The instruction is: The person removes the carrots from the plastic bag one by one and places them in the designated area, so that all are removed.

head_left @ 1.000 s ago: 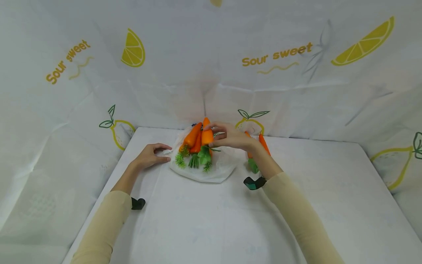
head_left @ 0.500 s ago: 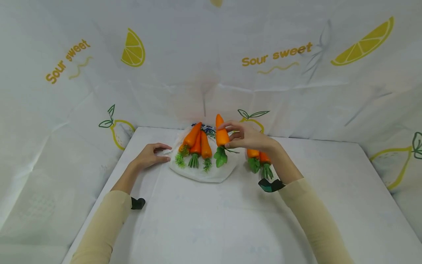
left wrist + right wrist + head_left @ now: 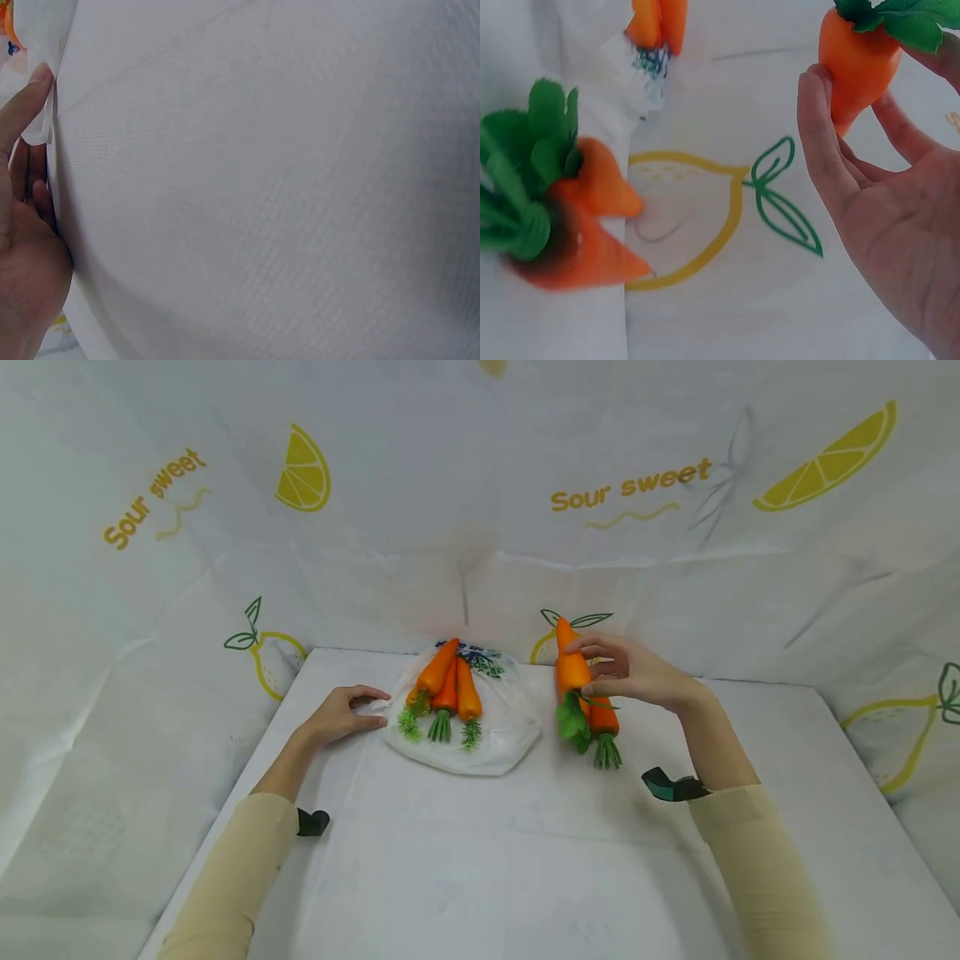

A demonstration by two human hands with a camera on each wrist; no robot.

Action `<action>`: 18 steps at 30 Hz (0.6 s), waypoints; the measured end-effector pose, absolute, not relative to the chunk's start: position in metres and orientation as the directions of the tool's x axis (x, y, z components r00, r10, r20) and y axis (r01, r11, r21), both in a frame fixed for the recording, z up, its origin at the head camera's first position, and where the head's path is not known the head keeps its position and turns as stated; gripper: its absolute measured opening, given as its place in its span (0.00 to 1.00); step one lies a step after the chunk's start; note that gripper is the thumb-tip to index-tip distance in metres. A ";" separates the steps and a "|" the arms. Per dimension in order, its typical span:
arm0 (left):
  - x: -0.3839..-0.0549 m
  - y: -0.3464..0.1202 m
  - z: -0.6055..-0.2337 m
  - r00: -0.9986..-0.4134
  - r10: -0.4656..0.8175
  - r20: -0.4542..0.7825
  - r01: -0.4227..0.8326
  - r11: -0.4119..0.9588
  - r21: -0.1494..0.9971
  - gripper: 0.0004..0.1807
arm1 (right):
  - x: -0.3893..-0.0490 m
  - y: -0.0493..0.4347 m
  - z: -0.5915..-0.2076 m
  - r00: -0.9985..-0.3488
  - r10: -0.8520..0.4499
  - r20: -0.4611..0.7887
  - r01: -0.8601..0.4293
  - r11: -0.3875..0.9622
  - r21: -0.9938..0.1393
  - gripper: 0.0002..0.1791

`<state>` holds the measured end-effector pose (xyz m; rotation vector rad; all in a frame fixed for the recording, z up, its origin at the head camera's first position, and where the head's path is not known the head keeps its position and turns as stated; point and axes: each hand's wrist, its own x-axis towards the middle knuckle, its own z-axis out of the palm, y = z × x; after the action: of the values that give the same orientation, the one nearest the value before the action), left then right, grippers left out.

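My right hand pinches an orange toy carrot with green leaves, between thumb and fingers. In the right wrist view this carrot is held up, leaves uppermost. It overlaps two other carrots on the table, which show more fully at the left of the right wrist view. Several carrots with green tops lie on a white plastic bag. At the bag's left edge rests my left hand, its thumb and forefinger apart at the plastic; in the left wrist view the thumb overlaps the bag's edge.
A white cloth covers the table. Behind it rises a white backdrop printed with lemons and lettering. Blue and green print shows on the far part of the bag.
My right hand has carried the pinched carrot off the pile on the bag and rightward, over the two carrots at the right. My left hand has stayed at the bag's edge.
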<state>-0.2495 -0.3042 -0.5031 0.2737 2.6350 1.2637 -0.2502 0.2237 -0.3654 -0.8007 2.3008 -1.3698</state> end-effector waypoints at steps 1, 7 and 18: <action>-0.250 -0.304 -0.503 -0.962 0.252 -0.106 0.076 0.617 0.783 0.27 | -0.249 0.228 -0.367 -0.785 -0.620 -0.014 -0.288 0.385 -0.877 0.30; -0.249 -0.301 -0.502 -0.964 0.237 -0.121 0.054 0.621 0.782 0.27 | -0.246 0.258 -0.376 -0.790 -0.612 -0.044 -0.287 0.432 -0.855 0.30; -0.248 -0.301 -0.502 -0.962 0.245 -0.118 0.068 0.636 0.769 0.27 | -0.243 0.312 -0.397 -0.850 -0.502 -0.159 -0.217 0.609 -0.763 0.29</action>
<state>-0.2483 -0.3013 -0.5017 0.2564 2.6453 1.2303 -0.2433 0.3116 -0.3968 -0.5779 2.4785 -1.1066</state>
